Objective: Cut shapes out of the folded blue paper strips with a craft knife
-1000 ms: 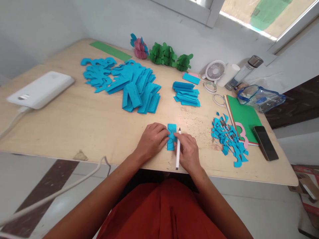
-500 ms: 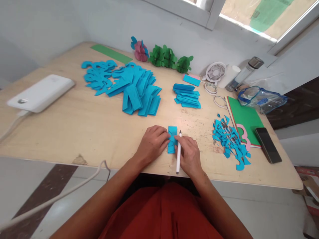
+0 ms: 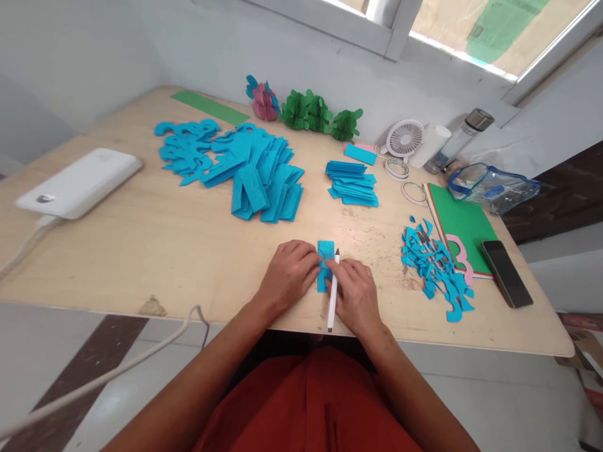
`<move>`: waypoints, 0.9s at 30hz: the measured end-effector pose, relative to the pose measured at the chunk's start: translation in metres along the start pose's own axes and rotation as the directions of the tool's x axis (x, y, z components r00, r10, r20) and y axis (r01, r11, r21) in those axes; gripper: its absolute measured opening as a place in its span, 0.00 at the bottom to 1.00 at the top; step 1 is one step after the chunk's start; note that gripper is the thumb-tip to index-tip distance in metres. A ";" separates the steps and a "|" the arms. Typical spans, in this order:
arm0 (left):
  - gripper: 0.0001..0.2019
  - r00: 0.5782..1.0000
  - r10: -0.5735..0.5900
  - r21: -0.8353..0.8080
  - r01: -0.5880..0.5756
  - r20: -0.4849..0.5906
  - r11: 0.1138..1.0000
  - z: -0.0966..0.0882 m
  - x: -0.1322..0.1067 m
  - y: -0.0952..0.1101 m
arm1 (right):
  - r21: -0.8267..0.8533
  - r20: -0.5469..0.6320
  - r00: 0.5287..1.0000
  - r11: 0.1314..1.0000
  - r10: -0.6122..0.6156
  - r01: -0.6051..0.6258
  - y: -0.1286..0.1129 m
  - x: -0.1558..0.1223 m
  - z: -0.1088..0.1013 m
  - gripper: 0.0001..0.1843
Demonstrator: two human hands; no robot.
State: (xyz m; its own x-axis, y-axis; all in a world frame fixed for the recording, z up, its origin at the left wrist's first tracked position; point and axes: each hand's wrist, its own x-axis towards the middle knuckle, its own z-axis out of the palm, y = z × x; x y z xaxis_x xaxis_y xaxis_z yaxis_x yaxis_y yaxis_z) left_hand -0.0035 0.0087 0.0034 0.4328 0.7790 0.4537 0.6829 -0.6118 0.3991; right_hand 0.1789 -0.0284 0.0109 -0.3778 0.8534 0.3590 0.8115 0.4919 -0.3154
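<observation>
A small strip of blue paper [image 3: 325, 250] with dark drawn curves lies on the table near its front edge. My left hand [image 3: 293, 270] has its fingers bent together and closed on the strip's left edge. From the other side, my right hand [image 3: 357, 290] pinches the strip's right edge with its fingertips, while a white marker [image 3: 333, 298] is tucked in the same hand. The marker's dark tip points away from me. Part of the strip is hidden under my fingers.
Blue folded papers [image 3: 268, 172] and cut curved pieces [image 3: 186, 147] lie at left. A blue paper stack [image 3: 352, 183] sits ahead. Scraps [image 3: 431, 263], a phone [image 3: 506, 274] and green paper [image 3: 464, 226] are at right. A white power bank [image 3: 80, 182] stands far left.
The fingertips of my right hand have moved slightly left over the strip. The marker has tilted, its tip a little left and lower. My left hand stays at the strip's left edge.
</observation>
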 end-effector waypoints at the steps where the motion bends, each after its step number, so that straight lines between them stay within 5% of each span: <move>1: 0.09 1.000 -0.001 -0.003 0.001 0.002 1.000 0.000 0.000 0.000 | 0.001 -0.001 1.000 1.000 -0.001 0.001 0.000 0.000 0.000 0.22; 27: 0.10 0.999 0.054 0.077 -0.054 0.001 0.996 -0.001 -0.003 0.004 | -0.023 -0.007 1.000 0.999 -0.021 0.021 0.001 -0.001 0.002 0.19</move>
State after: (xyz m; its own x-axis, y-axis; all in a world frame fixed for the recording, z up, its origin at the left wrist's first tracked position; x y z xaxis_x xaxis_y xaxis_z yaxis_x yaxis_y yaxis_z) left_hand -0.0031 0.0036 0.0043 0.4694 0.7451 0.4739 0.7020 -0.6404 0.3115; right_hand 0.1789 -0.0288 0.0086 -0.3918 0.8414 0.3722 0.8135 0.5058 -0.2870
